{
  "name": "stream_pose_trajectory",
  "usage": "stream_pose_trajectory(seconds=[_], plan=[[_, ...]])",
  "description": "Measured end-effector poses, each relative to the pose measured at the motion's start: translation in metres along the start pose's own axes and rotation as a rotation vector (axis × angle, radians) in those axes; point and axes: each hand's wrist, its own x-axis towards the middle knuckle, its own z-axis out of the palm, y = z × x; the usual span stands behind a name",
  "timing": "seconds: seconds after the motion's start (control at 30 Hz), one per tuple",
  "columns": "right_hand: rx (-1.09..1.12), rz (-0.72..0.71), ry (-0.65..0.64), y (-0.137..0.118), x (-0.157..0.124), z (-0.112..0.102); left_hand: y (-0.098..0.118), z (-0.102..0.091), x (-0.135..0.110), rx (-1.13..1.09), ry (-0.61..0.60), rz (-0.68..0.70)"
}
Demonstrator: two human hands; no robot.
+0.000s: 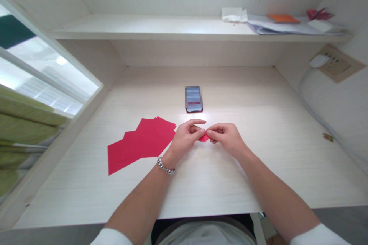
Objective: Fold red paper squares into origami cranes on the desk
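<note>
A small folded piece of red paper [204, 138] is pinched between both hands, just above the desk. My left hand [188, 134] grips its left side with thumb and fingers, while the index finger stretches out over it. From the other side, my right hand [225, 136] pinches the paper between thumb and fingertips. Much of the paper is hidden by the fingers, so its exact shape cannot be made out. Several red paper sheets [140, 139] lie fanned out and overlapping to the left of my left hand.
Beyond the hands a phone [194, 98] lies on the pale desk [244, 88]. A shelf [143, 26] across the back carries papers [258, 25], an orange sheet [283, 18] and a red folded paper piece [319, 14]. On the right, a cable [310, 109] hangs from a wall socket [337, 63].
</note>
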Motion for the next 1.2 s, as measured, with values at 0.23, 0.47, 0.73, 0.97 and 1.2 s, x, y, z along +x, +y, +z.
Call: stream_pose_trajectory(seconds=[0.23,0.47,0.73,0.97,1.2], plan=[[0.009,0.028,-0.008,0.001,0.000,0.001,-0.001,0.003,-0.004,0.044,0.047,0.083],[-0.029,0.012,0.005,0.000,0.002,-0.003,-0.002,0.005,-0.003,0.043,0.010,0.110],[0.086,0.052,-0.024,-0.005,0.001,-0.007,-0.003,0.005,-0.002,0.048,0.104,0.162],[0.056,0.012,-0.012,-0.001,0.003,-0.008,0.000,0.006,-0.004,0.030,0.122,0.148],[0.187,0.102,-0.022,-0.006,0.002,-0.011,0.005,0.006,-0.004,0.031,0.163,0.148]])
